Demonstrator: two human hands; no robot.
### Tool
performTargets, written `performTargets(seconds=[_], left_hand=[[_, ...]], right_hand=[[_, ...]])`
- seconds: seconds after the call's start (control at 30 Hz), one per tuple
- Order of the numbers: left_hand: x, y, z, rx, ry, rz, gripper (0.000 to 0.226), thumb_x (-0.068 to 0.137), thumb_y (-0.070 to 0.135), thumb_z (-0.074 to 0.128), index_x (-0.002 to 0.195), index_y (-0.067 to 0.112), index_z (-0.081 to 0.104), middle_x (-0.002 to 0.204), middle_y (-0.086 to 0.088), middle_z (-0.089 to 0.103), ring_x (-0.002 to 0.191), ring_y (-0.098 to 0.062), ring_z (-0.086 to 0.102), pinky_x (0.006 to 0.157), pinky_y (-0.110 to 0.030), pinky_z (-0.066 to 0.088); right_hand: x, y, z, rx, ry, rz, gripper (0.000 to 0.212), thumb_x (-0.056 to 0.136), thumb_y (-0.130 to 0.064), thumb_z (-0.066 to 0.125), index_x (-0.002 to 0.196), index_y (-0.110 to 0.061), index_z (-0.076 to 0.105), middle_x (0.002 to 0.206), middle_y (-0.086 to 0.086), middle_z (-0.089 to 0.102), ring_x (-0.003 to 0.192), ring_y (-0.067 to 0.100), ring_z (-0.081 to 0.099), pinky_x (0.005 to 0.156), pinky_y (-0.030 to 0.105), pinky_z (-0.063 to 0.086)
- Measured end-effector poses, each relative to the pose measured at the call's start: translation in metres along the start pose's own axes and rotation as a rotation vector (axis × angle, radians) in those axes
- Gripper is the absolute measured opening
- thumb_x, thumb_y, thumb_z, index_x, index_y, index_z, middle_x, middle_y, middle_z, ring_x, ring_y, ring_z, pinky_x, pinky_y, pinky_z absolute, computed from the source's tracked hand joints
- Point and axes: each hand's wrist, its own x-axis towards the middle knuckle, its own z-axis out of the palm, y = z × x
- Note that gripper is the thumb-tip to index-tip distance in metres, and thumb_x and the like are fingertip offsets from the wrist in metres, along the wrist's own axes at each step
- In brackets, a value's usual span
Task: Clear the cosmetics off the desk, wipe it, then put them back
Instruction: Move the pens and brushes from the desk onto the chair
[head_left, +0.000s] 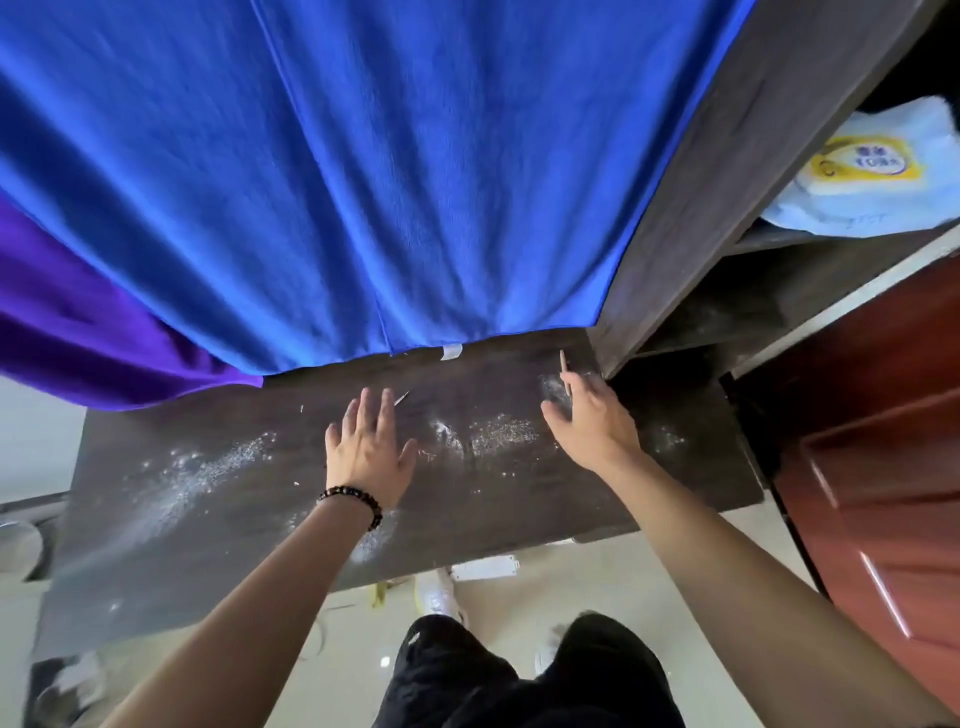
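A blue cloth (363, 182) fills the upper frame, hanging down to the back edge of the dark counter (519, 499) at centre, which is dusted with white powder (202, 473). The left hand (366, 457) lies flat mid-counter, fingers straight and spread, holding nothing. The right hand (592, 426) is at the counter's upper right, its fingers pinching a thin brown pencil (564, 366).

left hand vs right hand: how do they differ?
Left hand is flat, fingers spread, at the middle of the desk; right hand reaches to a thin stick at the back corner, grip unclear. Left hand's wrist wears a bead bracelet; right hand's wrist is bare. Both are over the powder-dusted top.
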Motion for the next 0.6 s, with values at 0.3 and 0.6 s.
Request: performTargets(seconds=[0.3,0.6], left_hand=[[0.059,-0.013,0.038,0.038,-0.129,-0.128,0.058,0.09,0.038,0.055,0.137,0.007,0.041,0.134,-0.016,0.043,0.121,-0.034,0.041,0.095,-0.048,0.04],[0.074,0.013,0.048,-0.17,-0.027,-0.075,0.023,0.086,0.002,0.055,0.106,-0.001,0.064,0.104,-0.024,0.058,0.097,-0.042,0.052,0.084,-0.048,0.042]], right_hand=[[0.072,-0.005,0.032,-0.03,-0.04,0.203,0.063,0.093,-0.047,0.055,0.144,-0.013,0.04,0.137,0.013,0.047,0.122,0.034,0.053,0.099,0.041,0.044],[0.115,0.005,0.046,-0.058,-0.056,0.211,0.03,0.1,-0.029,0.049,0.12,-0.008,0.053,0.125,0.015,0.051,0.106,0.035,0.062,0.085,0.041,0.048]])
